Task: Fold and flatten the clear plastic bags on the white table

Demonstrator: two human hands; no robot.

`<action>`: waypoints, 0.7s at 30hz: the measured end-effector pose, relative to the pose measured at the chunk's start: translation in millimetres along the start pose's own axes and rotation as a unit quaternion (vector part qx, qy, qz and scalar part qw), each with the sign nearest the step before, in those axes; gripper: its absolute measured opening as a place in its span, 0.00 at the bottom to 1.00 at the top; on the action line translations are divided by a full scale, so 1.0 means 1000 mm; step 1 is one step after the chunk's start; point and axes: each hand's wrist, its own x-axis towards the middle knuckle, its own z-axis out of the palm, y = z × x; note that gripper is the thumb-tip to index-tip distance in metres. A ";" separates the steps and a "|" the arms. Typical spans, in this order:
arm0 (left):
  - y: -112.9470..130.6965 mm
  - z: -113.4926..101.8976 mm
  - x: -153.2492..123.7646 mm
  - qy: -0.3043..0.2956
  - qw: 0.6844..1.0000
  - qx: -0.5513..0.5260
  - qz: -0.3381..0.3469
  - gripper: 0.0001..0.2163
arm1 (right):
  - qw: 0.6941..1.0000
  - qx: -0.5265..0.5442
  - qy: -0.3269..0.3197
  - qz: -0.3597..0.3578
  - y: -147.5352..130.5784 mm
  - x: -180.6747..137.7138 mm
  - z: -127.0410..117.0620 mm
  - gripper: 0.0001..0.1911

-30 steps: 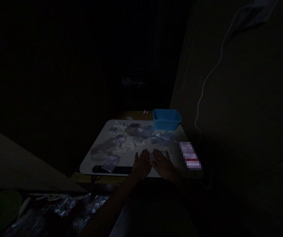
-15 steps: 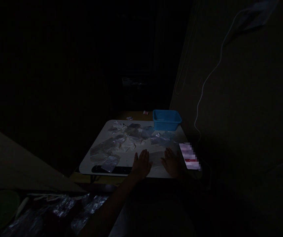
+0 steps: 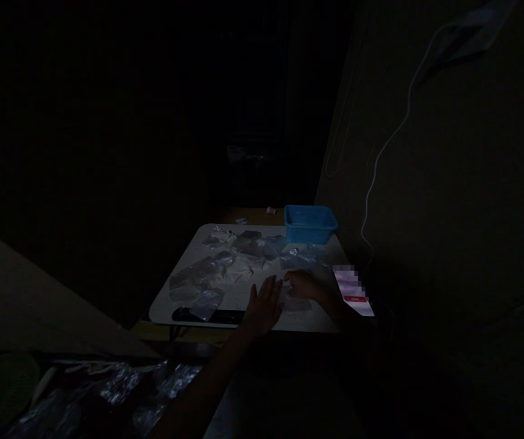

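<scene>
A clear plastic bag (image 3: 296, 303) lies flat on the white folding table (image 3: 234, 299) near its front edge. My left hand (image 3: 264, 310) rests at the bag's left side, palm down with fingers stretched out. Over the bag's upper edge, my right hand (image 3: 302, 285) reaches leftward with curled fingers, apparently pinching the plastic; dim light blurs the exact grip. More crumpled clear plastic bags (image 3: 198, 277) spread across the left and back of the table. One small clear bag (image 3: 207, 303) overlaps a dark strip at the front.
A blue plastic basin (image 3: 310, 233) stands at the back right corner. A lit phone (image 3: 354, 291) lies at the right edge, near a white cable (image 3: 373, 174) hanging along the wall. Shiny plastic (image 3: 120, 383) and a green round basin (image 3: 1, 390) sit at lower left.
My right hand has turned and moved left and slightly away from me, its fingers going from flat to curled. The left hand stays nearly in place.
</scene>
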 end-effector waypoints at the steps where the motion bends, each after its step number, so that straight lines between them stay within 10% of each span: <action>1: 0.000 0.000 0.000 0.002 1.000 -0.001 0.001 0.24 | 1.000 0.005 -0.015 0.004 0.001 0.003 -0.001 0.19; 10: -0.007 -0.008 0.002 0.021 0.975 -0.216 -0.042 0.26 | 0.994 0.098 -0.050 -0.004 0.013 0.010 0.000 0.03; 15: -0.025 -0.023 0.017 -0.011 0.835 -0.545 -0.077 0.19 | 0.971 0.220 -0.078 -0.050 0.004 0.009 -0.006 0.02; 21: -0.030 -0.032 0.027 -0.088 0.724 -0.669 -0.142 0.11 | 0.894 0.443 -0.049 -0.045 -0.002 0.003 -0.016 0.09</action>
